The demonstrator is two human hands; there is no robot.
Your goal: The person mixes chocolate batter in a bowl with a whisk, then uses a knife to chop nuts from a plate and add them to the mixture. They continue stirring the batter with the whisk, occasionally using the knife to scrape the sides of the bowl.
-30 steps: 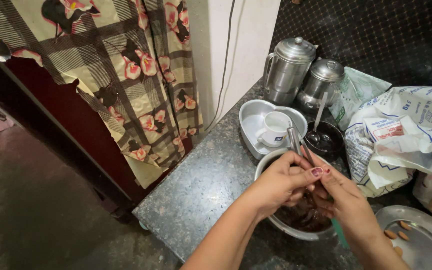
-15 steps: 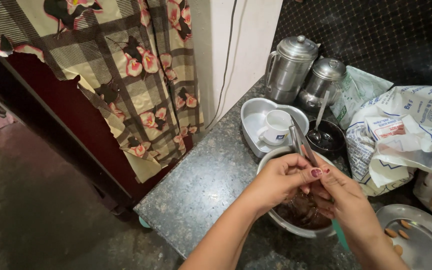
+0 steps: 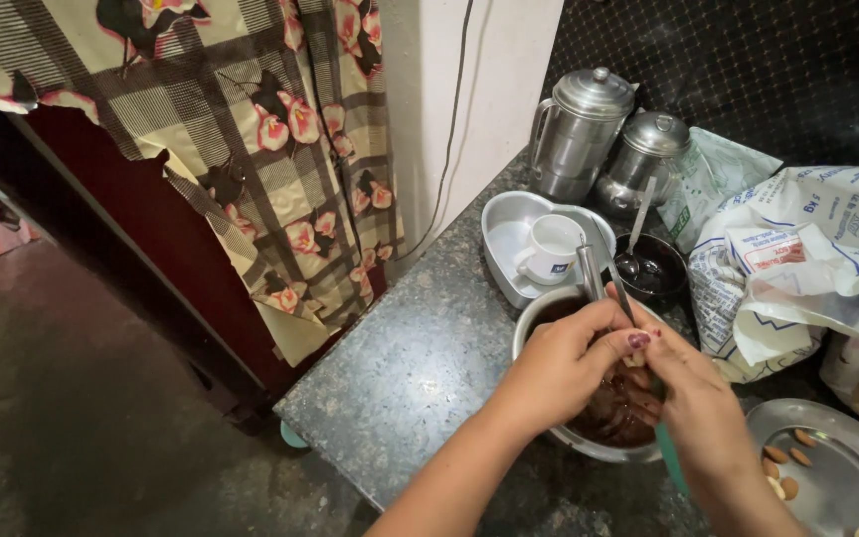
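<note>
Here, both hands meet over a round steel bowl (image 3: 539,328) holding a dark brown mix, set on the speckled granite counter (image 3: 420,368). The left hand (image 3: 559,363) comes in from 6 o'clock, fingers curled together round the metal handles of a utensil (image 3: 589,270) that stick up toward 12 o'clock out of the bowl. The right hand (image 3: 693,393) comes from 5 o'clock, fingertips pressed together and pinching a small pale piece (image 3: 634,358) just above the mix (what it is cannot be told).

At 12 o'clock from the bowl, touching or just beside it, sits a heart-shaped steel tin (image 3: 504,224) with a white cup (image 3: 552,249) inside. At 1 o'clock, a small dark bowl (image 3: 663,273) with a spoon (image 3: 638,224) standing in it. Beyond these, two lidded steel jugs (image 3: 581,129) against the dark wall. At 3 o'clock, a crumpled white printed sack (image 3: 807,259). At 4 o'clock, a steel plate (image 3: 847,477) with a few almonds (image 3: 777,454). A flowered checked curtain (image 3: 251,129) hangs at 10 o'clock.
</note>
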